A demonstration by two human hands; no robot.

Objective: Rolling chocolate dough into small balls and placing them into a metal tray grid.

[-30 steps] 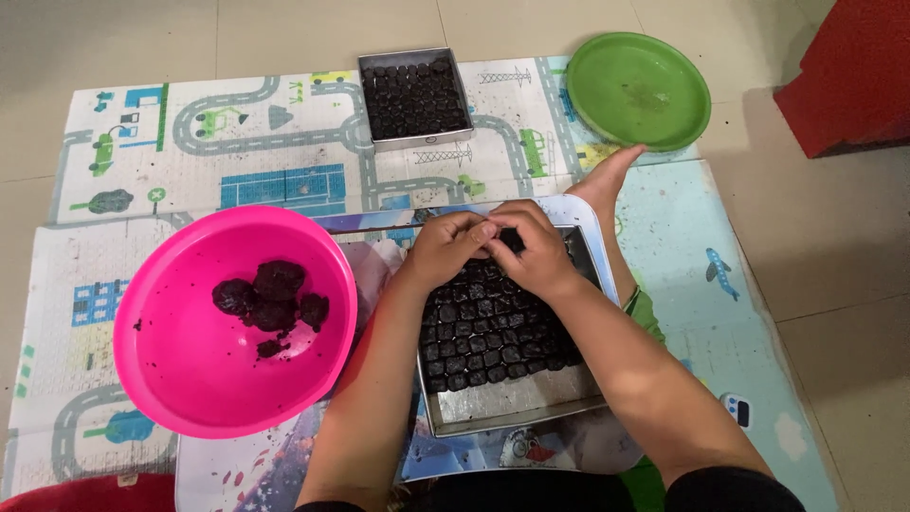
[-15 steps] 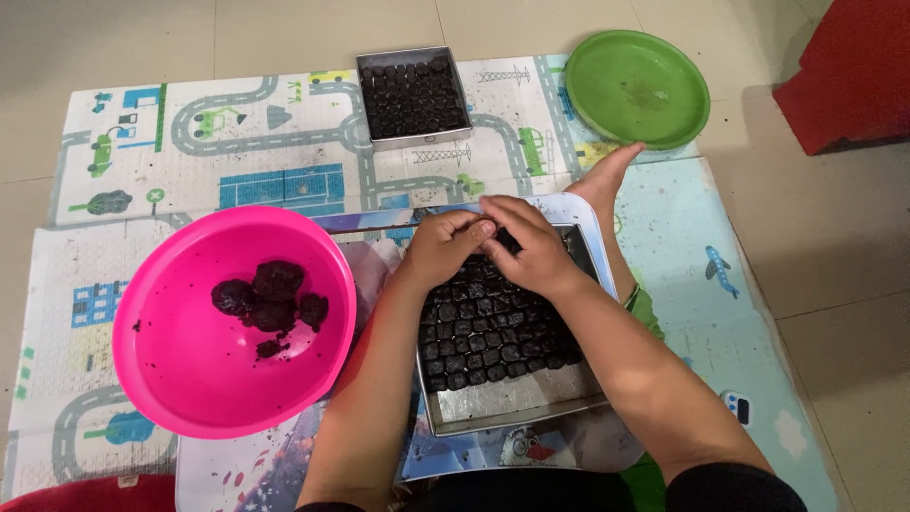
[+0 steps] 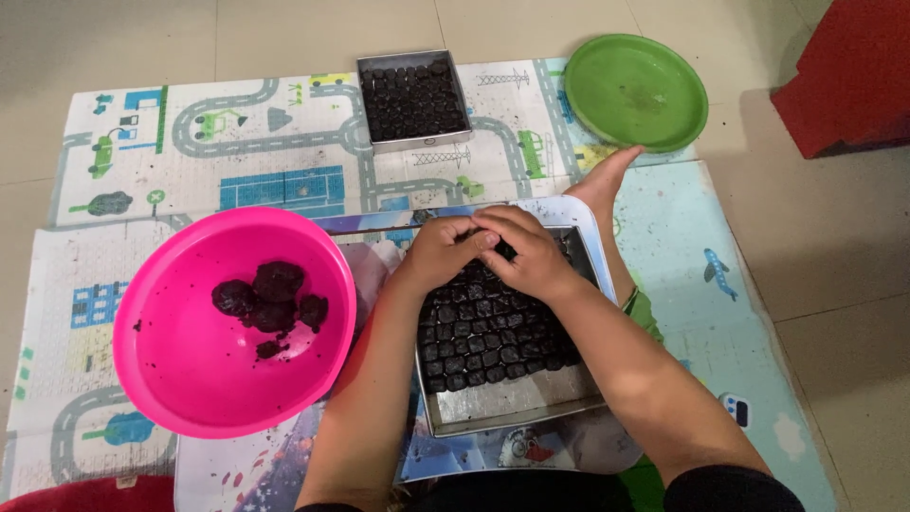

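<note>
Both hands, left [image 3: 444, 254] and right [image 3: 524, 254], meet with fingers curled, pinching a small dark lump at the far edge of the metal tray [image 3: 512, 403] on the play mat [image 3: 237, 171]. Pressing each piece snugly beside its neighbours should keep the rows even.

Both hands meet at the far end of the near rectangular metal tray [image 3: 512, 403], part-filled with rows of small dark pieces [image 3: 493, 337]. Left hand [image 3: 441, 251] and right hand [image 3: 526, 256] touch fingertip to fingertip over the top rows. Round pink plastic bowl [image 3: 190, 379] at left holds dark lumps [image 3: 265, 299]. Beyond: a 2nd, full square metal tray [image 3: 414, 98], round green plastic plate [image 3: 635, 90]. All on a road-print play mat [image 3: 237, 161].
</note>
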